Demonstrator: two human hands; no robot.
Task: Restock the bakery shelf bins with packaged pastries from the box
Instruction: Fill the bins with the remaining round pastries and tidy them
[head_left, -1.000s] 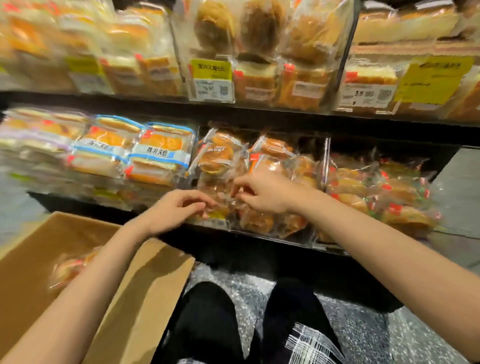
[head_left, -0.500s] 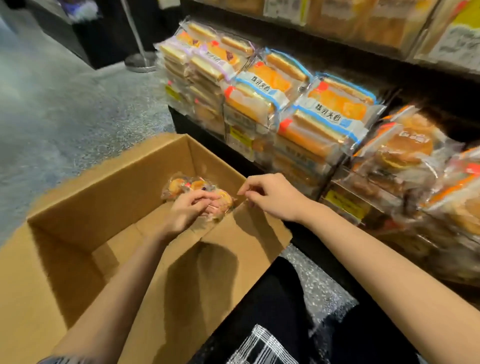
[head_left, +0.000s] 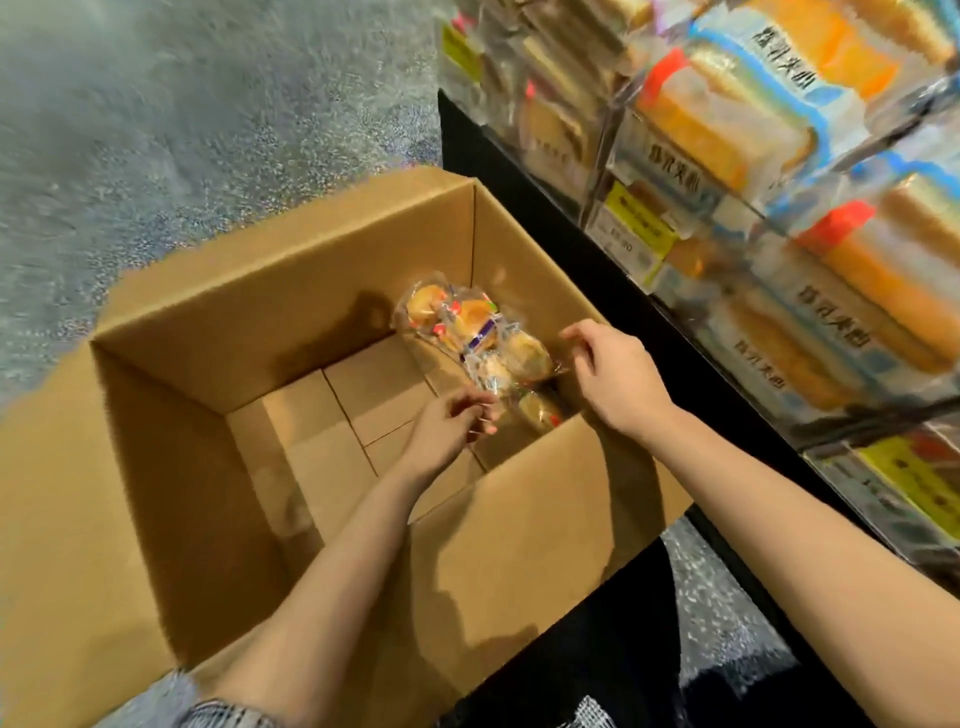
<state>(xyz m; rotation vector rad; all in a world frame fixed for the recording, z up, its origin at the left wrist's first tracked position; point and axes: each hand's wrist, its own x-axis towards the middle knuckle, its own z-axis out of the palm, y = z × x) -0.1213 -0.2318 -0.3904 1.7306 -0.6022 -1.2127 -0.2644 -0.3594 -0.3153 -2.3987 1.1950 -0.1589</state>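
Observation:
An open cardboard box (head_left: 291, 291) stands on the floor in front of me. Several clear-wrapped pastry packages (head_left: 480, 338) lie bunched in its far right corner. Reaching down into the box, my left hand (head_left: 447, 428) has its fingertips curled on the near edge of the pastry wrapper. My right hand (head_left: 618, 371) hovers over the box's right rim, fingers loosely curled, just beside the wrapper's right edge and holding nothing. The shelf bins (head_left: 779, 171) to the right are packed with blue-trimmed wrapped cakes.
The black shelf base (head_left: 613, 291) runs right along the box's right side. Yellow price labels (head_left: 636, 228) hang on the bin fronts. Grey speckled floor (head_left: 182, 114) lies beyond the box. My dark-trousered legs (head_left: 597, 649) are at the bottom.
The view swung from the shelf down to the box. Both hands left the shelf bin; the left went into the box onto the pastries and the right followed to the box's rim.

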